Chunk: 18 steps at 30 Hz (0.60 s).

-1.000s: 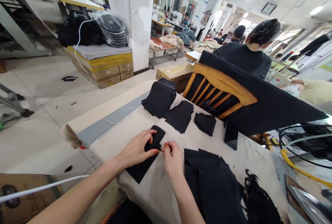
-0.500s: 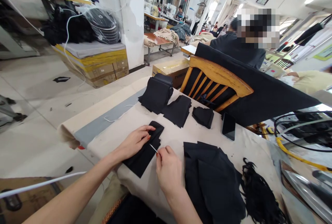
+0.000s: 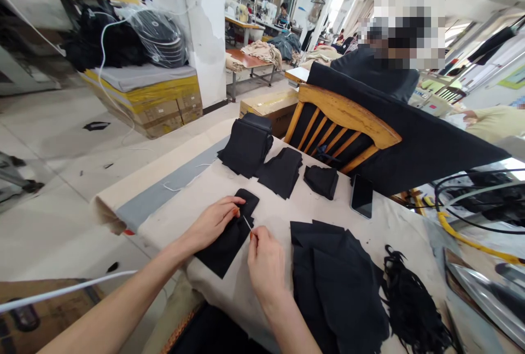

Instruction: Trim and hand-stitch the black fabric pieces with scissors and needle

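A black fabric piece [image 3: 221,253] lies on the beige-covered table [image 3: 180,206], near its front left part. My left hand [image 3: 213,222] rests on this fabric, thumb and fingers drawn together at its upper part; whether cloth is pinched between them cannot be made out. Just to the right, my right hand [image 3: 266,258] is closed on a thin pointed metal tool [image 3: 248,224], whose tip points up and left, close to my left fingertips. Several stacks of black cut pieces [image 3: 246,143] sit farther back. A large pile of black fabric [image 3: 336,283] lies right of my right hand.
A phone [image 3: 361,196] and a tangle of black strips [image 3: 414,299] are on the table. An iron [image 3: 488,294] stands at the right edge. Behind the table are a wooden chair [image 3: 348,113] and a seated person [image 3: 373,69]. Wrapped boxes [image 3: 151,102] stand at left.
The tool in my right hand has shifted slightly up and right over the fabric, and its tilt is steeper. My left hand stays nearly in place. The camera view has moved a little.
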Available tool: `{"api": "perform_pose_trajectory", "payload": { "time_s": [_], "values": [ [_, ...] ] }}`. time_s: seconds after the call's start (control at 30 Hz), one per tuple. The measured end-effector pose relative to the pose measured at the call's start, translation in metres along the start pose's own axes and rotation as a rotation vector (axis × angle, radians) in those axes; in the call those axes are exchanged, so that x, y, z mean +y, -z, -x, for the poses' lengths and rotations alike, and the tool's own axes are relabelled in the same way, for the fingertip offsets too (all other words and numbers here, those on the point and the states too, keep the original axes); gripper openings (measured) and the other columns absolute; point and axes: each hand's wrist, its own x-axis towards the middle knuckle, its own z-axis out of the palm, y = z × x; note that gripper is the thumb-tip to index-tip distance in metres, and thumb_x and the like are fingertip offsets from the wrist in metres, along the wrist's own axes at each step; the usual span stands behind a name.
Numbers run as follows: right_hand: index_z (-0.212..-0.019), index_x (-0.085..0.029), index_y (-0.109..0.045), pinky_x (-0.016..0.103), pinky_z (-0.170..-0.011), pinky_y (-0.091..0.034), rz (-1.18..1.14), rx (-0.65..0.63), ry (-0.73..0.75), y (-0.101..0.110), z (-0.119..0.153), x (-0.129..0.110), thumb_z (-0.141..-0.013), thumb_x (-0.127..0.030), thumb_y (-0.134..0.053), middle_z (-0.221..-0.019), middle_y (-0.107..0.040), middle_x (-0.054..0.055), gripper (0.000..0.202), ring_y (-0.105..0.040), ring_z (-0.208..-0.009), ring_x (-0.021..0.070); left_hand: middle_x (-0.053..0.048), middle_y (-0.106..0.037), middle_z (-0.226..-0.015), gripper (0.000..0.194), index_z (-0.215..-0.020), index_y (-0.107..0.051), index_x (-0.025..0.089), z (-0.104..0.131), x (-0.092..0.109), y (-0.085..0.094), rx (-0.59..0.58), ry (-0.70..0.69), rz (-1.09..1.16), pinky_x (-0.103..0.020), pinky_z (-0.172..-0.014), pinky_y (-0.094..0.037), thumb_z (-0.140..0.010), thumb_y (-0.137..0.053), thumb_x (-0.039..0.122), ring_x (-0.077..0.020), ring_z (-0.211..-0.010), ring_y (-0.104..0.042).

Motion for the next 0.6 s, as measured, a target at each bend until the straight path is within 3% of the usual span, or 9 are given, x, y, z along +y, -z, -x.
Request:
{"api": "perform_pose_trajectory", "payload": {
  "time_s": [0.2,0.33,0.5,0.6],
  "values": [
    [-0.087,-0.02,-0.057,0.028,-0.053,-0.033,-0.062,0.052,-0.1,0.0,-0.001,0.004,-0.091,-0.013,-0.035,-0.069,-0.067,0.005,0.024,-0.062,-0.059,0.0205,-0.007,-0.061,-0.125,0.029,-0.081,-0.061,0.022,0.001,0.0,-0.002,-0.006,-0.036,-0.042,-0.037,-0.099,-0.045,-0.095,-0.036,0.028,-0.0227,-0.112,-0.058],
    [-0.074,-0.022,-0.059,0.028,-0.053,-0.031,-0.026,0.007,-0.039,0.004,0.002,0.004,-0.086,-0.014,-0.046,-0.074,-0.067,0.004,0.019,-0.062,-0.063,0.0204,-0.007,-0.061,-0.124,0.029,-0.082,-0.061,0.022,0.001,0.0,-0.003,0.002,-0.044,-0.055,-0.038,-0.098,-0.047,-0.095,-0.035,0.026,-0.0225,-0.112,-0.058],
    [-0.072,-0.02,-0.061,0.029,-0.048,-0.025,0.179,-0.065,0.006,0.003,0.002,-0.002,-0.083,-0.011,-0.047,-0.076,-0.066,0.006,0.021,-0.057,-0.054,0.018,-0.006,-0.061,-0.125,0.029,-0.083,-0.061,0.022,0.002,-0.002,-0.003,0.008,-0.051,-0.061,-0.038,-0.096,-0.048,-0.095,-0.035,0.026,-0.0228,-0.111,-0.058],
    [-0.073,-0.02,-0.061,0.028,-0.049,-0.027,0.114,-0.072,0.017,0.002,0.0,-0.006,-0.082,-0.01,-0.046,-0.077,-0.066,0.007,0.02,-0.058,-0.057,0.0186,-0.007,-0.061,-0.125,0.029,-0.083,-0.061,0.022,0.002,-0.002,-0.003,0.007,-0.057,-0.064,-0.037,-0.096,-0.048,-0.095,-0.035,0.025,-0.0224,-0.112,-0.058]
  ]
}}
